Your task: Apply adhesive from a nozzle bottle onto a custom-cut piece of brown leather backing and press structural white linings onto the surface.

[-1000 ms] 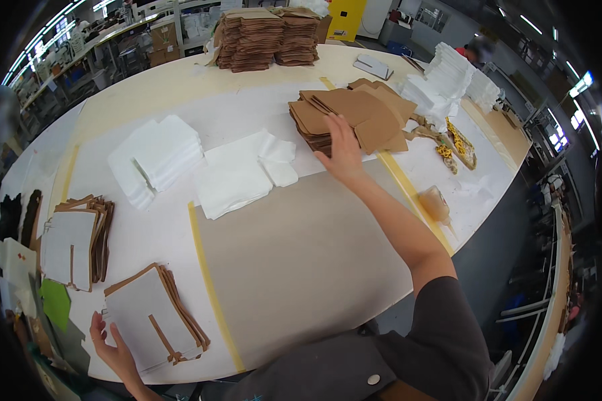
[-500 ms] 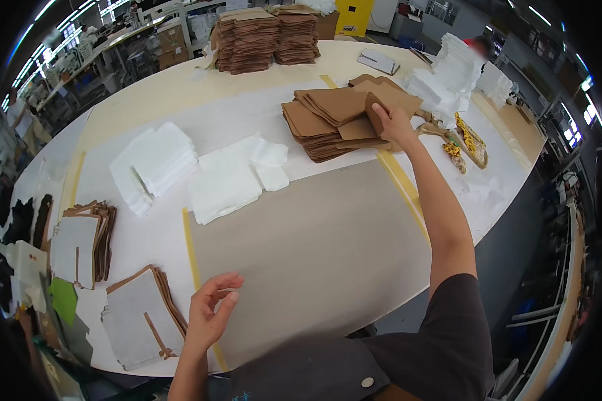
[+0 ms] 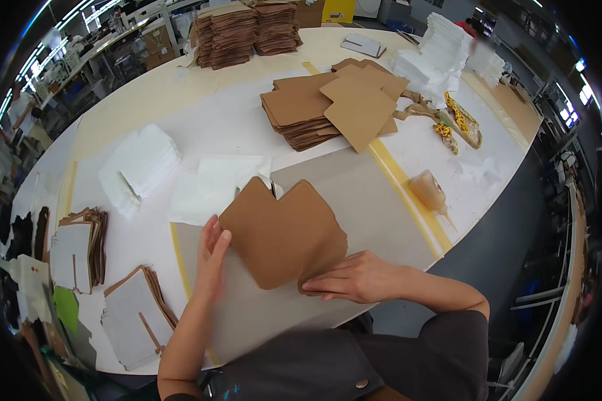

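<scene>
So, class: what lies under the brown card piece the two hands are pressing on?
Under the card piece is grey table mat, and its top edge overlaps white sheets. The left hand and right hand rest on its edges. Anything directly beneath it is hidden.

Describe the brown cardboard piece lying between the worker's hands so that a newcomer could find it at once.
Start at the big pale table and find the grey mat at its near edge. There the notched brown cardboard piece lies flat, the left hand at its left edge and the right hand on its lower corner. Unlike the stacked cardboard farther back, it lies apart from the pile.
</scene>
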A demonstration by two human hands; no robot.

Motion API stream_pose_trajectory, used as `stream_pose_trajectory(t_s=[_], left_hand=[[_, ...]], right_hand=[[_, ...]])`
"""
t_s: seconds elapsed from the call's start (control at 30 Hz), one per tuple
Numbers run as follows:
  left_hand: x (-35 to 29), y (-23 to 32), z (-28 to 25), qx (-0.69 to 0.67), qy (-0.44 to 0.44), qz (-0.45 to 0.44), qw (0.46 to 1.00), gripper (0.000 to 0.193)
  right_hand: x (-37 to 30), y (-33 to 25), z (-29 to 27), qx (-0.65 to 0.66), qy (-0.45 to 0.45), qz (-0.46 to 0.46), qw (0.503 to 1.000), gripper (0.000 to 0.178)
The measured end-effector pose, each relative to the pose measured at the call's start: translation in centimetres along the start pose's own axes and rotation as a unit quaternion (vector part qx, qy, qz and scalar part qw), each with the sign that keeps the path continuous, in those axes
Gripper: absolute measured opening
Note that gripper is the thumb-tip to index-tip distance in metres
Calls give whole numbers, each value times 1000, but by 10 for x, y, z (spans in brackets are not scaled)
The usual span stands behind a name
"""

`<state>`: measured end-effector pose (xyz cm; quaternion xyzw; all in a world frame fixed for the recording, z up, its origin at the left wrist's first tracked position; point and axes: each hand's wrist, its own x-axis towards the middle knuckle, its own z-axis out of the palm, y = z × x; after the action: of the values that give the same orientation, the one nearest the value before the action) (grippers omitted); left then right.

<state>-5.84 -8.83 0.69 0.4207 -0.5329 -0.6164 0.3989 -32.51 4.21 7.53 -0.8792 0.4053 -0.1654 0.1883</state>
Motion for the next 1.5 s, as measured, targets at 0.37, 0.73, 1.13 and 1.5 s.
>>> stream_pose_trajectory(t_s=[0.37, 0.73, 1.13, 1.5], left_hand=[[90, 28, 23, 231, -202, 10, 952, 91], [107, 42, 25, 115, -411, -75, 901, 57], [66, 107, 61, 19, -283, 30, 958, 42], [-58, 16, -25, 80, -84, -246, 962, 45]], right_hand=[[-3, -5, 12, -43, 49, -20, 998, 34], [-37, -4, -23, -92, 106, 70, 988, 26], [-54, -13, -111, -307, 277, 42, 909, 24], [-54, 5, 10, -18, -78, 100, 992, 44]])
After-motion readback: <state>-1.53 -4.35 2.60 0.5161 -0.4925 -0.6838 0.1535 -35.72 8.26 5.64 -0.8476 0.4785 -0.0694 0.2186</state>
